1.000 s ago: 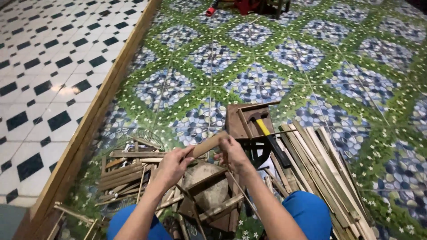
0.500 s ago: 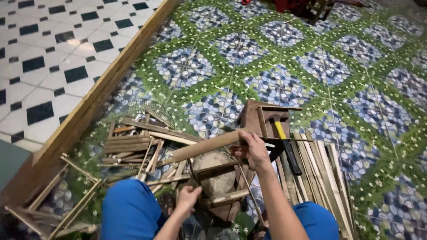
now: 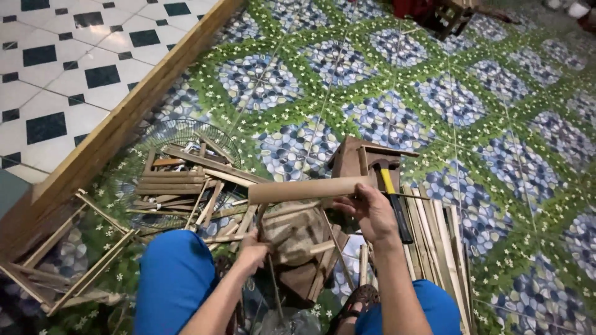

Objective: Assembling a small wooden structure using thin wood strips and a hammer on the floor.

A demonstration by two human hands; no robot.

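right hand (image 3: 371, 213) holds a bamboo stick (image 3: 308, 189) (level); left hand (image 3: 253, 249) lower.

Hands: two, left hand (image 3: 253, 248) at 6 o'clock and right hand (image 3: 371, 212) at 5 o'clock. Long wooden bar (image 3: 307, 189): one. Hammer (image 3: 390, 186): one. Wire fan guard (image 3: 180, 139) at 9 o'clock: one. Small wooden box (image 3: 355, 156): one. Loose slats (image 3: 434, 239) at 4 o'clock: many, count not determinable.

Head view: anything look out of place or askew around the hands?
Yes: wooden strips lie criss-crossed over a wire fan guard on the floor. The wooden frame at lower left lies skewed. The right hand holds a wooden bar tilted over the pile.
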